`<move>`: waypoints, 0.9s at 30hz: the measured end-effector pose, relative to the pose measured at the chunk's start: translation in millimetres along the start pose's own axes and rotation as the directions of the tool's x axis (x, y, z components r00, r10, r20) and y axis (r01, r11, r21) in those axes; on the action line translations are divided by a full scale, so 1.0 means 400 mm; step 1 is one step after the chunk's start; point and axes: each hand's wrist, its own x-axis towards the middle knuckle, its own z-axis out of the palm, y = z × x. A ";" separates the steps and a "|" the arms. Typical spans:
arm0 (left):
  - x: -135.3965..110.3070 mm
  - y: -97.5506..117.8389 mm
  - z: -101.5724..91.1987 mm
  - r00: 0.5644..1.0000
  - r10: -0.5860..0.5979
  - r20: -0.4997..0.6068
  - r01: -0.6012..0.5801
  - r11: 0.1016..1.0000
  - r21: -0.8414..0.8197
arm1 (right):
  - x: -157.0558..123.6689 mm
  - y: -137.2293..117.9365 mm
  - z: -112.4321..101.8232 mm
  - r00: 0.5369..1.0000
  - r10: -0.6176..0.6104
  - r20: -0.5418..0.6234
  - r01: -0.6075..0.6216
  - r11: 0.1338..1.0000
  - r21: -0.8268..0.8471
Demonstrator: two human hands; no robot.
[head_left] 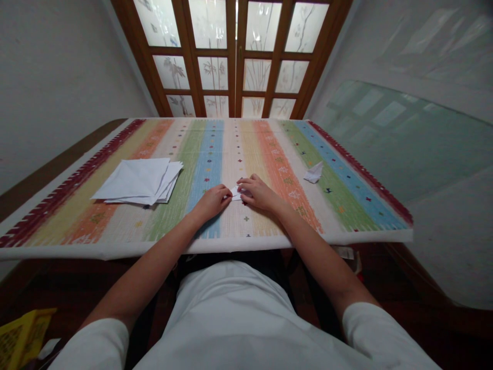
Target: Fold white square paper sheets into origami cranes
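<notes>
My left hand (pixel 211 202) and my right hand (pixel 259 192) meet near the middle of the striped woven tablecloth (pixel 227 226). Between their fingertips is a small folded piece of white paper (pixel 234 193), partly hidden by my fingers. Left of my left hand lies a loose stack of white paper sheets (pixel 136 180). Right of my right hand, out of reach of its fingers, sits a crumpled or folded white paper piece (pixel 314 172) on the green stripe.
The cloth-covered table ends at a wooden-framed glass door (pixel 231 56) at the far side, with white walls beside it. A large glass pane (pixel 408 144) leans at the right. A yellow printed box (pixel 23 339) sits low at the left, on the floor.
</notes>
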 end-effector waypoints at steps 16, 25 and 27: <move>0.009 -0.027 0.011 0.999 0.044 -0.031 -0.043 0.999 0.032 | 0.013 0.010 0.001 0.998 -0.042 0.042 0.039 0.996 0.076; 0.012 -0.025 0.013 0.998 0.042 -0.041 -0.037 0.993 0.112 | 0.000 -0.013 -0.011 1.000 -0.006 0.004 0.006 1.000 0.017; 0.011 -0.025 0.016 0.996 0.067 -0.050 -0.060 0.989 0.139 | -0.001 -0.016 -0.010 1.000 0.000 0.004 0.000 1.000 0.007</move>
